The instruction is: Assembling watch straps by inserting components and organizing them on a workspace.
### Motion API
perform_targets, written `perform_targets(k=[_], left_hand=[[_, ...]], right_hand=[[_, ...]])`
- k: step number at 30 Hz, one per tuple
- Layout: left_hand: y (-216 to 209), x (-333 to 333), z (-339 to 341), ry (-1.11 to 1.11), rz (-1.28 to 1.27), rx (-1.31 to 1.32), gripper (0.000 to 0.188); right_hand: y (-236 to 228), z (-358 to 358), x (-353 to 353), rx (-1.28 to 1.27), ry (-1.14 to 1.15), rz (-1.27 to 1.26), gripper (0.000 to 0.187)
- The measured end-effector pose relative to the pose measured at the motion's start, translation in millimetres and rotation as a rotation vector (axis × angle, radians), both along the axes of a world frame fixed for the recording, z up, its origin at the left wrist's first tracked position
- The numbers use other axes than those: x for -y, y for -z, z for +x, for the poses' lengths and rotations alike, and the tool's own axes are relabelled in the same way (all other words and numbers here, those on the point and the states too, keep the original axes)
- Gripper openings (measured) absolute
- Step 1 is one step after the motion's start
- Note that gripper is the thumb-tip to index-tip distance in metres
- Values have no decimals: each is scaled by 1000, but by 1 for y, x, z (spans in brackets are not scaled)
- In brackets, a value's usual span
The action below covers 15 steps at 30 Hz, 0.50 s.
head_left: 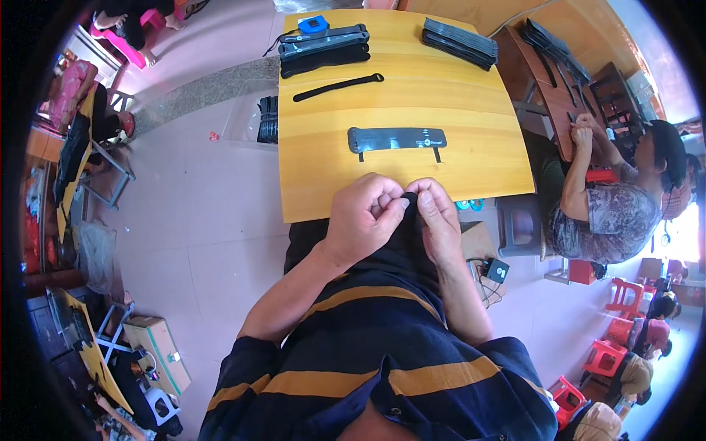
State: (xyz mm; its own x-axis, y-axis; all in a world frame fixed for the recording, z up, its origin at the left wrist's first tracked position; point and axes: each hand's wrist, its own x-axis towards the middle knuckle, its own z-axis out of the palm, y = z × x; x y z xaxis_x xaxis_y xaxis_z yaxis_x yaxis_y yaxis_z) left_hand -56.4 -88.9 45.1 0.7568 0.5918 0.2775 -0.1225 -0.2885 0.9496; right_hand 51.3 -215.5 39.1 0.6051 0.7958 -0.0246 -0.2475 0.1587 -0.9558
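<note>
Just off the near edge of the yellow table, my left hand (368, 213) and my right hand (436, 214) meet with fingers pinched. Between their fingertips is a black strap (411, 198); only its rounded end shows, and the rest is lost against my dark clothing. Beyond my hands lies a shiny dark packet (397, 139) with a printed label, two short black strips sticking out from under its near side. Farther off, one loose black strap (334, 88) with a slotted end rests slantwise on the wood.
Stacks of black straps (323, 53) sit at the table's far left, beside a small blue device (312, 26). Another stack of packets (460, 44) is at the far right. A co-worker (610, 191) sits at a brown table (544, 88) to the right. A grey stool (518, 224) stands nearby.
</note>
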Motion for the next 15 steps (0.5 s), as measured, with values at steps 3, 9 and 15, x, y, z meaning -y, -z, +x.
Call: perform_targets(k=[3,9,15], left_hand=[[4,-2,1,0,16,43,12],[9,-7,4,63,-40,74,11],[8,-5,4,40,-29,73,14]], right_hand=[[7,5,4,123,-5,-40,29],[14,12,7,33,-40,29,21],[16,14,10,98,-22,87,21]])
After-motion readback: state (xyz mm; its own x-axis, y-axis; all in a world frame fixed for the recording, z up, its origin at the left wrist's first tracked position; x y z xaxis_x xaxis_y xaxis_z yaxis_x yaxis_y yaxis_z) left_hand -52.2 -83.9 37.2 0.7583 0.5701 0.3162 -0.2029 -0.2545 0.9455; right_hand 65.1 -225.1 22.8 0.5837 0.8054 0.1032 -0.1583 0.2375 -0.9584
